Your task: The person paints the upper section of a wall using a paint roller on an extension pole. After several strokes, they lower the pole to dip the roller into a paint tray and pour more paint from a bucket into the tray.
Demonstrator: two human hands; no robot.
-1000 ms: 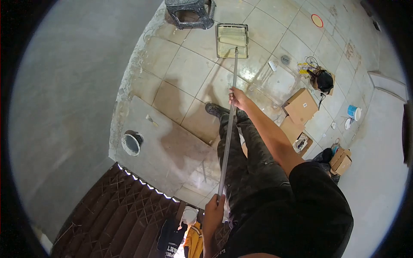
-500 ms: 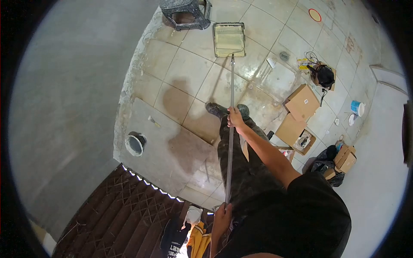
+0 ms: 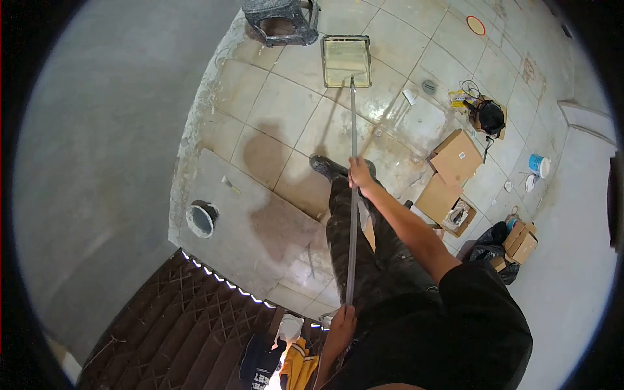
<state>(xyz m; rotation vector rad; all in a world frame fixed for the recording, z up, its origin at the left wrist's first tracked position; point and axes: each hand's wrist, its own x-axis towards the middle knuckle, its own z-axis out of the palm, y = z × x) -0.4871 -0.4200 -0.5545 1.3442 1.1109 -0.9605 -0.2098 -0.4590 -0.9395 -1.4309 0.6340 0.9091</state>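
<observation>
A long grey pole [image 3: 353, 247] runs from near my waist out to a paint tray [image 3: 324, 63] on the tiled floor. Its far end carries a paint roller [image 3: 346, 73], which lies in the pale yellowish tray and is hard to tell from the paint. My right hand [image 3: 359, 173] is wrapped round the pole's middle, above my shoes. Lower down, my left hand [image 3: 342, 325] is closed round the near end, beside my left hip.
A dark stool [image 3: 279, 23] stands beyond the tray's left side. At left are a bucket [image 3: 202, 220], a brush [image 3: 230, 185] and a grey wall [image 3: 123, 162]. Open cardboard boxes [image 3: 457, 156], a black bag [image 3: 489, 117] and a blue-white tub [image 3: 539, 165] lie right. A brown folding gate [image 3: 188, 318] is behind.
Both hands and the near part of the pole have shifted slightly right, my right hand also a little forward. The roller end has moved slightly farther into the tray.
</observation>
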